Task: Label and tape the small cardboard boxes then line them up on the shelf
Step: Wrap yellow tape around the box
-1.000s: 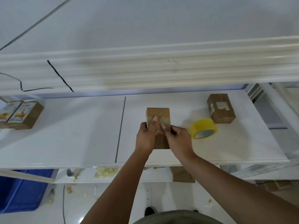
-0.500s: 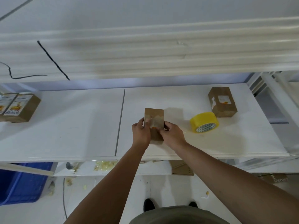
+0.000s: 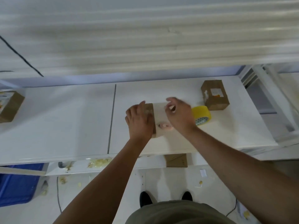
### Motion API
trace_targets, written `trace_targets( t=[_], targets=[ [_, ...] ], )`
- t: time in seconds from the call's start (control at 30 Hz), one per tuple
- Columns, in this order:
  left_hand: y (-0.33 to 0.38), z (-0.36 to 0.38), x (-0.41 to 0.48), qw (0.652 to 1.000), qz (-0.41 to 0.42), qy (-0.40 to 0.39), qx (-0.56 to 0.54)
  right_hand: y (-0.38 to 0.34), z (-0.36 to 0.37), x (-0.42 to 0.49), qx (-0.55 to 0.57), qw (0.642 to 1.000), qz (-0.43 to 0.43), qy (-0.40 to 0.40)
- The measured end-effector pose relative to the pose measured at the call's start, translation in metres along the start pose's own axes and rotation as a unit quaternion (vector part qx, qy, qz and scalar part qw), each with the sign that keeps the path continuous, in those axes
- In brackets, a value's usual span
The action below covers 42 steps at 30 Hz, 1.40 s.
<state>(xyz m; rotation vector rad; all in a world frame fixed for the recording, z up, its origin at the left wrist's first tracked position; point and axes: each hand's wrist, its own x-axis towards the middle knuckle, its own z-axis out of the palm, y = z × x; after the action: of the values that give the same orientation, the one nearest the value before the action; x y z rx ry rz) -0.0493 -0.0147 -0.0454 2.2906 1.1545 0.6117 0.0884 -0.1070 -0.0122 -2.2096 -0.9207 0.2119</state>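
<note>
Left hand [image 3: 140, 122] lies flat, fingers fairly straight, pressed over the left side of the small brown cardboard box [image 3: 160, 113], wrist angled up from below. Right hand [image 3: 178, 115] hovers over the box's right part, fingers curled in, smeared by blur, so I cannot tell whether it pinches anything. The box sits between both hands on the smooth white shelf [image 3: 64, 118], near its front edge; its top shows pale and glossy, its left edge plain brown.

Just right of the right hand, a round roll of glossy yellow tape [image 3: 201, 116] lies tilted on the shelf. Just behind it stands a second brown cardboard box with a white label [image 3: 215, 94]. Far left, well apart, a labelled brown box [image 3: 9, 105] sits at the frame's edge. Below the shelf, a blue plastic bin [image 3: 16, 183].
</note>
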Motion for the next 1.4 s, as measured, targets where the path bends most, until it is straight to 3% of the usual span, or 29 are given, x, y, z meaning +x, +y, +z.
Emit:
trace_targets(
  t=[0.1,0.2,0.33,0.43,0.67,0.8,1.0,1.1,1.27,1.4],
  targets=[
    [0.023,0.011,0.012,0.996,0.082,-0.043,0.008,0.020,-0.039,0.015,-0.099,0.995,-0.025,0.018],
    [0.044,0.033,0.020,0.980,0.124,-0.153,0.024,0.046,-0.065,0.022,-0.132,0.990,0.016,-0.049],
    [0.060,0.065,0.027,0.932,0.129,-0.323,0.103,0.073,-0.076,0.016,-0.133,0.983,0.052,-0.119],
    [0.063,0.083,0.030,0.916,0.117,-0.366,0.117,0.091,-0.082,0.013,-0.099,0.985,0.069,-0.127],
    [0.066,0.098,0.031,0.935,0.094,-0.332,0.080,0.121,-0.100,-0.001,-0.036,0.992,0.072,-0.102],
    [0.076,0.103,0.030,0.951,0.024,-0.308,-0.035,0.130,-0.106,-0.008,-0.001,0.993,0.066,-0.100],
    [0.087,0.101,0.019,0.898,-0.124,-0.323,-0.272,0.136,-0.109,-0.008,0.019,0.993,0.058,-0.101],
    [0.083,0.098,0.012,0.901,-0.129,-0.321,-0.261,0.139,-0.109,-0.006,0.035,0.992,0.073,-0.099],
    [0.091,0.089,0.009,0.937,-0.115,-0.231,-0.236,0.138,-0.116,-0.002,0.050,0.992,0.075,-0.090],
    [0.101,0.067,0.021,0.924,-0.154,-0.203,-0.284,0.115,-0.127,0.006,0.069,0.993,0.021,-0.095]
  ],
)
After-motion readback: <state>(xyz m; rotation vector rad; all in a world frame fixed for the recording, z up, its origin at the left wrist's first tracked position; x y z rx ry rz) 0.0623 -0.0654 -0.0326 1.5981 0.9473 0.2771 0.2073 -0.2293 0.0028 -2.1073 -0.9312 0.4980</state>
